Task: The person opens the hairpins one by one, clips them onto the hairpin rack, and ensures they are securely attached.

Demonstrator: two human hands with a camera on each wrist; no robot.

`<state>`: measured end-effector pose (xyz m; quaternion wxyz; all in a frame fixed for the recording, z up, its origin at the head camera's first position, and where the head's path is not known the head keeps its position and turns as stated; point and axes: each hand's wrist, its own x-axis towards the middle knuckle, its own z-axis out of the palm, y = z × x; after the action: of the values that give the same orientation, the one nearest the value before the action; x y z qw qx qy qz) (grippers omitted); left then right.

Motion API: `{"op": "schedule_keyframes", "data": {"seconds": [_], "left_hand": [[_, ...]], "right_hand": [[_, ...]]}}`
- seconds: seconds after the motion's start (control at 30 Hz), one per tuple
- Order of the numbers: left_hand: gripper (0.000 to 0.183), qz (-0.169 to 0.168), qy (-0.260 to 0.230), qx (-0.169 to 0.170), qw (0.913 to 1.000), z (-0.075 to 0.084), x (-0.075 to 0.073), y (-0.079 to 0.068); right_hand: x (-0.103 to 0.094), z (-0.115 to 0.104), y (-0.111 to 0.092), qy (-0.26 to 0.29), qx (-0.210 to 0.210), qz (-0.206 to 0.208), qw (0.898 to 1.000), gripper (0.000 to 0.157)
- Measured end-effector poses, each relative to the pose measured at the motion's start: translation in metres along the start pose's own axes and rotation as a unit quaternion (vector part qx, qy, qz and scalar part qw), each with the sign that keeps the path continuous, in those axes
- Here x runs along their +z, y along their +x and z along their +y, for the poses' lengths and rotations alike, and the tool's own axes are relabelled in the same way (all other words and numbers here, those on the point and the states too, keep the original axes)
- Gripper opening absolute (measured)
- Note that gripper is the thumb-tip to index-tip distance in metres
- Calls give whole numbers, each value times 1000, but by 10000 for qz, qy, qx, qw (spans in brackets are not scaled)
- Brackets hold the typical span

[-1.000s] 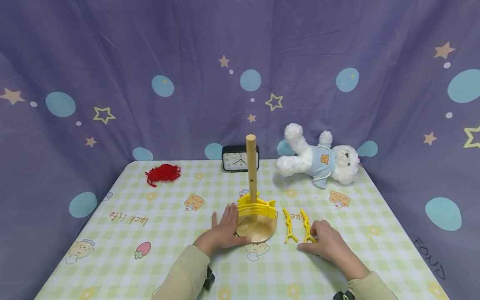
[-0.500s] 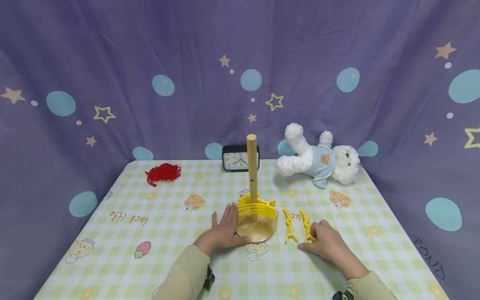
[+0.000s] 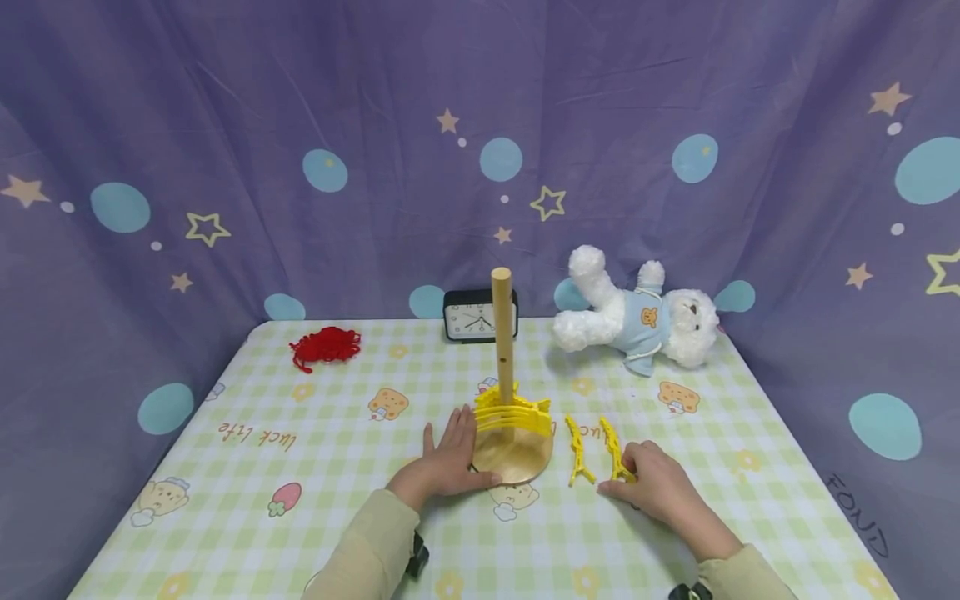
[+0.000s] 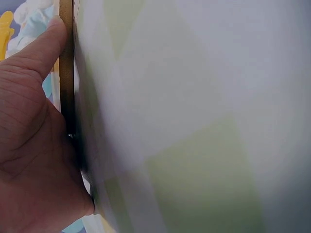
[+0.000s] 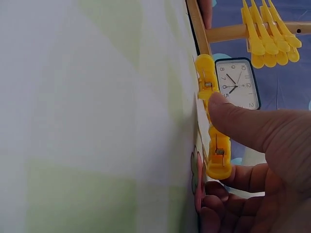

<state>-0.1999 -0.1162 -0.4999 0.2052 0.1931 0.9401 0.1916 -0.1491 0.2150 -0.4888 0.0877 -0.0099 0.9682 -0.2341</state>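
A round wooden stand point(image 3: 513, 462) with an upright pole has several yellow hair clips point(image 3: 517, 417) clamped around the pole low down. My left hand point(image 3: 446, 467) rests at the left edge of the base with fingers straight and spread; in the left wrist view its thumb point(image 4: 46, 43) lies along the base's rim. Right of the stand, two more yellow clips lie side by side. The left one point(image 3: 577, 452) is untouched. My right hand point(image 3: 656, 483) pinches the forked end of the right one point(image 3: 613, 450) between thumb and fingers, close to the tablecloth.
A black-framed clock point(image 3: 468, 317) stands behind the pole. At back right lies a white teddy bear point(image 3: 637, 317) in a blue top, and a tangle of red yarn point(image 3: 327, 347) sits at back left. A purple curtain point(image 3: 375, 100) hangs behind the checked tablecloth point(image 3: 360, 525).
The forked end of the right clip has shifted slightly to the right with my right hand. My left hand and the stand have stayed in place.
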Motion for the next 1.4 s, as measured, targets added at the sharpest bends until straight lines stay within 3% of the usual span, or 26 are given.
{"op": "schedule_keyframes", "data": {"seconds": [0.27, 0.5, 0.67, 0.77, 0.9, 1.1, 1.4], "left_hand": [[114, 0, 42, -14, 10000, -3, 2, 3], [111, -45, 25, -34, 10000, 6, -7, -5], [110, -58, 101, -84, 9999, 5, -6, -3], [110, -49, 107, -88, 9999, 4, -4, -2], [109, -34, 123, -83, 9999, 5, -5, -3], [110, -58, 123, -86, 9999, 4, -5, -3], [110, -59, 24, -45, 10000, 5, -5, -4]], "right_hand": [[-4, 3, -1, 235, 0, 232, 9995, 43], [-7, 1, -4, 473, -122, 394, 9980, 37], [-14, -3, -5, 978, 50, 353, 9946, 31], [-20, -4, -5, 955, 48, 462, 9943, 34], [-28, -4, -5, 697, -236, 935, 9929, 35], [-36, -11, -3, 657, -679, 1680, 9812, 39], [-45, -28, -4, 645, -1340, 2048, 9674, 37]]}}
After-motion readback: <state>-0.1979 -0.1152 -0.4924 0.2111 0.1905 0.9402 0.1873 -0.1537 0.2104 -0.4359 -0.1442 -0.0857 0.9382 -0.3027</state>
